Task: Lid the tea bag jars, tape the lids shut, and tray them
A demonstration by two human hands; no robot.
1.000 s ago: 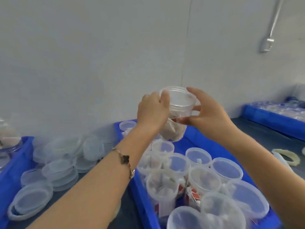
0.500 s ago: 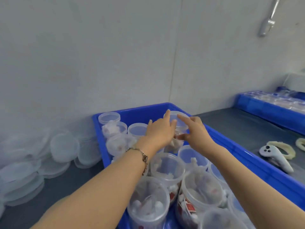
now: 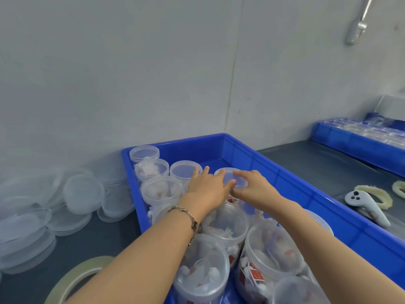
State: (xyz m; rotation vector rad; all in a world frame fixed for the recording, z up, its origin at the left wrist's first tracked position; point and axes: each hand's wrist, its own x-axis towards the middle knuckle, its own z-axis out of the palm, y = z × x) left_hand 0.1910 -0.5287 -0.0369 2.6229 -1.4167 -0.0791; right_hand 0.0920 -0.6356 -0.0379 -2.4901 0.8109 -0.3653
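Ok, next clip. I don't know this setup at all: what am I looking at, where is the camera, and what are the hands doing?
No machine here: a person wears a camera on the head, looking down at their own two arms. The left hand, with a bracelet, and the right hand both rest on a lidded jar standing in a blue tray among other clear jars of tea bags. Loose lids are piled on the dark table to the left, a tape roll lies near the bottom edge, and a white handheld controller lies to the right.
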